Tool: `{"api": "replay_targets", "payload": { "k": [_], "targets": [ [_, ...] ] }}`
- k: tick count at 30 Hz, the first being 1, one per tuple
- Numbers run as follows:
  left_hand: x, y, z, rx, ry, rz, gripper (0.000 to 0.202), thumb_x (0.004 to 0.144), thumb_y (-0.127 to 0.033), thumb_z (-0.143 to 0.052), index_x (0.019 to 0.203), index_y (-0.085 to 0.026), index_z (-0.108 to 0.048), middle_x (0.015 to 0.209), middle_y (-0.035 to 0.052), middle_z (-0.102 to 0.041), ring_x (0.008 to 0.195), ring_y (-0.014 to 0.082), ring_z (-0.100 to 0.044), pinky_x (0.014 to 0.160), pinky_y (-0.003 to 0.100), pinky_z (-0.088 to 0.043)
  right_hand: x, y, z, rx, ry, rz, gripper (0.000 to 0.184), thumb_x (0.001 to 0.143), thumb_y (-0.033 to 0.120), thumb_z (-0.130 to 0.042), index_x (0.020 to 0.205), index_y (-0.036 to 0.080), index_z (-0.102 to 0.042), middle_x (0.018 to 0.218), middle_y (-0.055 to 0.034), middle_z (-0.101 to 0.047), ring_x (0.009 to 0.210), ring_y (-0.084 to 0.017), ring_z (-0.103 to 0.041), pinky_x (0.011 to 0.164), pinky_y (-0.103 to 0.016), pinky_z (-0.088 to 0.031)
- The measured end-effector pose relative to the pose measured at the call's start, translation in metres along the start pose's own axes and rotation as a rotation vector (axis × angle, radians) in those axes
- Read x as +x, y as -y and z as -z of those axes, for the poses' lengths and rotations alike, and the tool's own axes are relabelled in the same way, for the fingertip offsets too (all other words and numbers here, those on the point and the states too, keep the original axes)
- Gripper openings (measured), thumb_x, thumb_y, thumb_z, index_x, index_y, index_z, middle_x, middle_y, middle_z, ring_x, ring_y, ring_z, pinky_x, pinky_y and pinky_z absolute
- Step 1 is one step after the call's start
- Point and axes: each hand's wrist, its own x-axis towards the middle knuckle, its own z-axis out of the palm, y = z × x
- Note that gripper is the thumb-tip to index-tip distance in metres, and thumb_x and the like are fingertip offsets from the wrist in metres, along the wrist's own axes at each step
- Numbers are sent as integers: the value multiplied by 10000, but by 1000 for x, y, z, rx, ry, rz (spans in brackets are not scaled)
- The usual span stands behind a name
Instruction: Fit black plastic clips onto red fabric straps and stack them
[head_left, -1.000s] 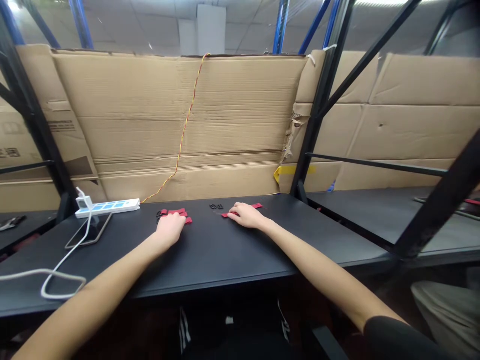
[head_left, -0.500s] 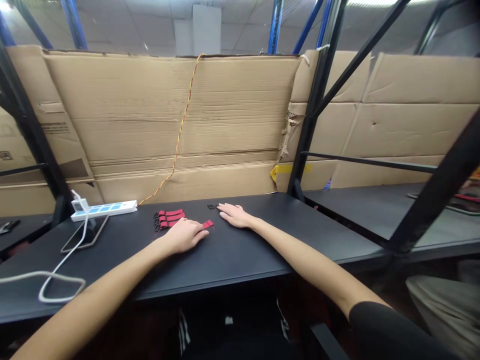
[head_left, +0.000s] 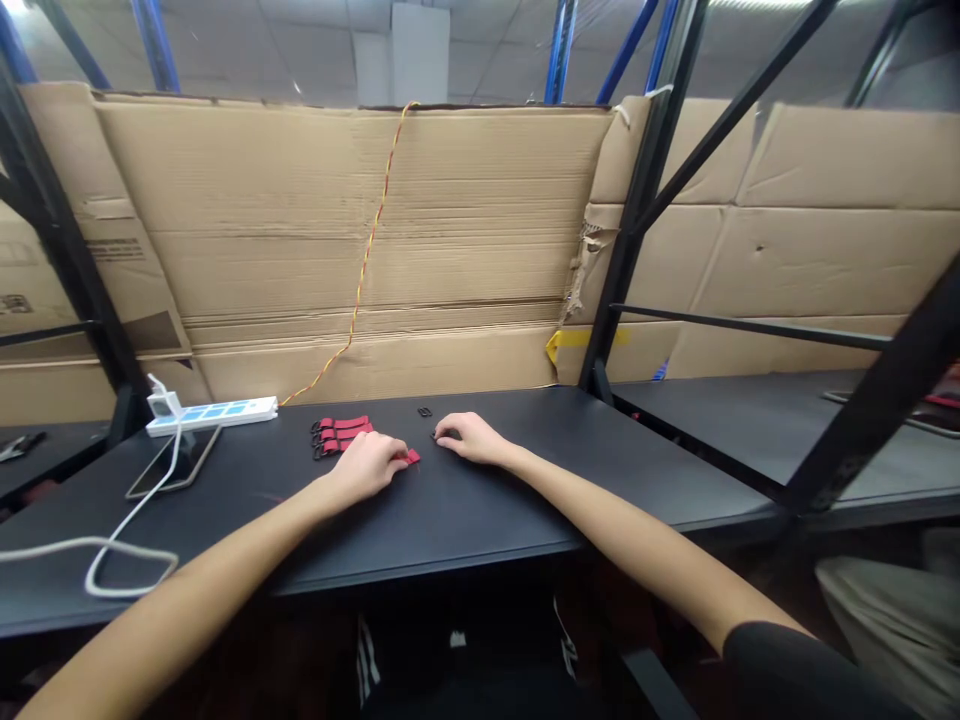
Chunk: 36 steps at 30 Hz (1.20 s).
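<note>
Several red straps with black buckles [head_left: 341,433] lie in a small stack on the black table [head_left: 465,510]. My left hand [head_left: 369,464] rests palm down on one loose red strap [head_left: 411,457], whose end sticks out past my fingers. My right hand [head_left: 469,438] lies just to the right, fingers curled, its fingertips pinching a small black ring [head_left: 436,435] on the table. Another small black ring [head_left: 424,411] lies apart, a little behind my right hand.
A white power strip [head_left: 214,413] and a phone [head_left: 174,460] with a white cable [head_left: 112,540] sit at the left. Cardboard sheets [head_left: 420,240] wall off the back. Black rack posts [head_left: 637,200] stand to the right, with another table [head_left: 750,430] beyond.
My left hand drew a red strap from the stack toward the table's middle. My right hand left the red strap at the right and came back to a black ring.
</note>
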Motion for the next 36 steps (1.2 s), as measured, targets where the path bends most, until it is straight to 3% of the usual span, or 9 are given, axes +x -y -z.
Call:
{"api": "replay_targets", "payload": {
  "k": [3, 6, 9, 12, 19, 23, 28, 33, 36],
  "targets": [
    [2, 4, -2, -196, 17, 46, 253, 790, -215, -547, 995, -167, -689, 912, 70, -708, 818, 197, -643, 726, 262, -457, 1, 5, -1, 138, 14, -27, 113, 774, 213, -627, 848, 163, -697, 893, -60, -693, 836, -184, -623, 803, -310, -467],
    [4, 7, -3, -306, 77, 130, 324, 753, -217, -554, 1041, -125, -670, 899, 82, -697, 784, 191, -630, 703, 261, -470, 2, 10, 1, 320, 128, -80, 276, 716, 226, -682, 980, 146, -678, 891, -57, -683, 800, -165, -606, 748, -290, -476],
    [5, 7, -2, -360, 143, 141, 321, 734, -230, -554, 1015, -130, -672, 844, 68, -685, 743, 181, -610, 660, 251, -459, 2, 13, 5, 417, 234, -144, 414, 659, 256, -732, 1046, 126, -665, 882, -58, -674, 770, -155, -583, 720, -282, -472],
    [4, 5, -1, -373, 161, 123, 278, 739, -248, -539, 960, -142, -670, 795, 51, -662, 704, 168, -589, 627, 241, -439, 2, 15, 8, 427, 278, -187, 392, 632, 292, -754, 978, 123, -679, 811, -43, -655, 727, -148, -564, 686, -277, -460],
    [4, 7, -3, -448, 77, 89, 287, 808, -387, -485, 779, -147, -638, 697, 24, -615, 645, 159, -546, 591, 246, -400, -1, 17, 4, 581, 159, -123, 333, 626, 284, -760, 902, 151, -630, 779, -15, -629, 690, -125, -546, 653, -262, -449],
    [4, 7, -4, -491, 46, 107, 325, 832, -418, -457, 715, -152, -601, 636, 9, -570, 602, 147, -511, 568, 244, -375, -2, 19, 3, 787, 122, -191, 345, 658, 328, -751, 931, 144, -647, 685, -8, -635, 638, -128, -582, 635, -269, -463],
    [3, 2, -2, -561, 86, 71, 329, 848, -436, -441, 709, -159, -553, 637, -9, -528, 595, 126, -470, 565, 230, -357, -5, 28, 3, 988, 152, -246, 371, 626, 359, -784, 888, 127, -661, 681, -32, -676, 576, -132, -613, 581, -264, -480],
    [3, 1, 2, -649, 208, 15, 341, 834, -472, -483, 706, -159, -526, 652, -17, -521, 602, 113, -459, 585, 223, -368, -7, 39, 3, 1024, 160, -239, 384, 613, 355, -796, 901, 117, -703, 671, -30, -683, 579, -139, -627, 590, -269, -494],
    [3, 0, 2, -672, 222, -8, 349, 833, -478, -495, 699, -157, -527, 655, -16, -527, 610, 111, -466, 603, 223, -380, -7, 42, 2, 1055, 159, -256, 390, 594, 345, -810, 899, 118, -722, 686, -33, -690, 581, -130, -615, 625, -285, -502]
  ]
}}
